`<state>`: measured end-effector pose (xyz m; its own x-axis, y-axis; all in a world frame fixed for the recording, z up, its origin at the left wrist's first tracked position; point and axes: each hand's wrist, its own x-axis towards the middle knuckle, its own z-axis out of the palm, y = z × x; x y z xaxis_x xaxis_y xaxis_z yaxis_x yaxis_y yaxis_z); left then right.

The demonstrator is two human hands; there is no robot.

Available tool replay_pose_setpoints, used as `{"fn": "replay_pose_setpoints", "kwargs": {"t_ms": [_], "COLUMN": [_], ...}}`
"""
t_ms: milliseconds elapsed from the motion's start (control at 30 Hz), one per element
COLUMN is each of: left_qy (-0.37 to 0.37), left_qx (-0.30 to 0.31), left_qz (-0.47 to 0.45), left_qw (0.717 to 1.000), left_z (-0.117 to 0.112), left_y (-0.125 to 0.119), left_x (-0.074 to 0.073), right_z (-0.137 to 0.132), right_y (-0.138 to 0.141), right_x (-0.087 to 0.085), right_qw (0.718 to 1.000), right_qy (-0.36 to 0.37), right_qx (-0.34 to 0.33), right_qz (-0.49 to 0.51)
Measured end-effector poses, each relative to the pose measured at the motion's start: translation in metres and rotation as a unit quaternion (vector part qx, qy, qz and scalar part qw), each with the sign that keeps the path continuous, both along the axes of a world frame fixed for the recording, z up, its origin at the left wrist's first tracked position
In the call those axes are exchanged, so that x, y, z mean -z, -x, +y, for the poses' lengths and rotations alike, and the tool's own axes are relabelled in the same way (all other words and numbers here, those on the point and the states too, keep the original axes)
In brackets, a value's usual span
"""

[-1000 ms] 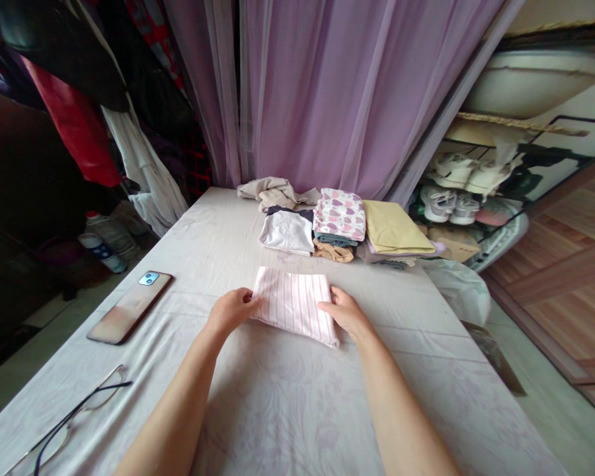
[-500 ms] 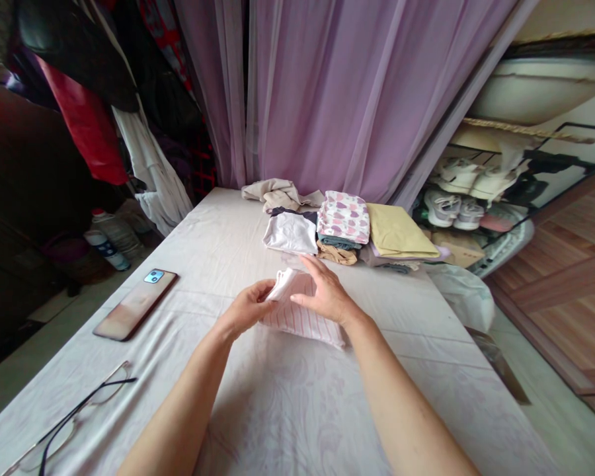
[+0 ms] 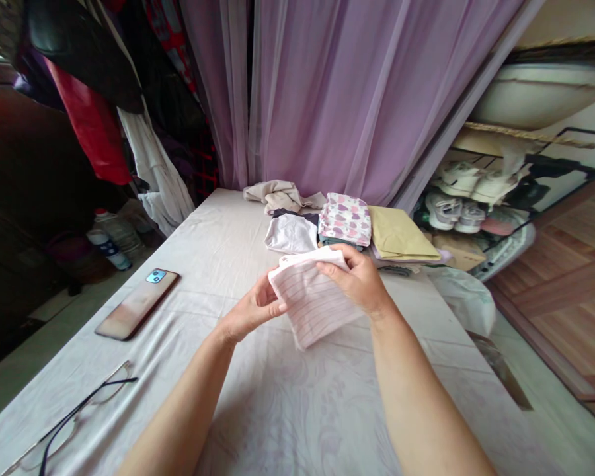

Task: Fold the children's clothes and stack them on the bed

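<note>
Bedsheet (image 3: 287, 423) below, striped cloth (image 3: 312, 301) in right hand (image 3: 357, 277) (left hand (image 3: 252, 311) touching).

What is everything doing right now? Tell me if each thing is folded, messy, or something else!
left hand, open, touching the cloth's edge
right hand, gripping the cloth's top edge
pink-striped cloth, folded, held tilted
heart-print cloth, folded, on a stack
yellow cloth, folded flat
beige cloth, crumpled
phone, lying with its back up
glasses, lying down
purple curtain, hanging closed
</note>
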<state>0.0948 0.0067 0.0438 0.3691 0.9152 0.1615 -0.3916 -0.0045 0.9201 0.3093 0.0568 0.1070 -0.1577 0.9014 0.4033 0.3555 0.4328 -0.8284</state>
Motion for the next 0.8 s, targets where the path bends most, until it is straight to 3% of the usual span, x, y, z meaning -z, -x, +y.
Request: {"fn": "replay_pose_setpoints", "kwargs": {"t_ms": [133,300,433,500,567,633,733,800], "left_qy": [0.052,0.174,0.259,0.277,0.281,0.284,0.282,0.268], "left_qx": [-0.016,-0.113,-0.16,-0.171,-0.165,-0.154,-0.133,-0.108], "left_qz": [0.033,0.077,0.063,0.059,0.054,0.051,0.064,0.079], "left_qw": [0.998,0.975,0.95,0.944,0.944,0.945,0.948,0.954], "left_z": [0.001,0.004,0.008,0.009,0.009,0.008,0.005,0.003], "left_y": [-0.009,-0.021,-0.026,-0.026,-0.026,-0.026,-0.024,-0.023], "left_x": [0.008,0.029,0.045,0.048,0.047,0.044,0.04,0.038], "right_z": [0.007,0.027,0.018,0.0,-0.02,-0.039,-0.06,-0.071], "right_y": [0.0,-0.006,-0.02,-0.024,-0.021,-0.013,-0.001,0.002], "right_x": [0.006,0.057,0.088,0.09,0.087,0.082,0.079,0.082], "right_qw": [0.997,0.983,0.966,0.958,0.958,0.968,0.972,0.961], "right_qy": [0.05,0.168,0.225,0.251,0.271,0.244,0.198,0.227], "right_qx": [0.017,0.037,0.13,0.139,0.092,0.043,0.027,0.023], "right_qz": [0.05,0.059,0.017,0.016,0.009,-0.024,-0.123,-0.155]}}
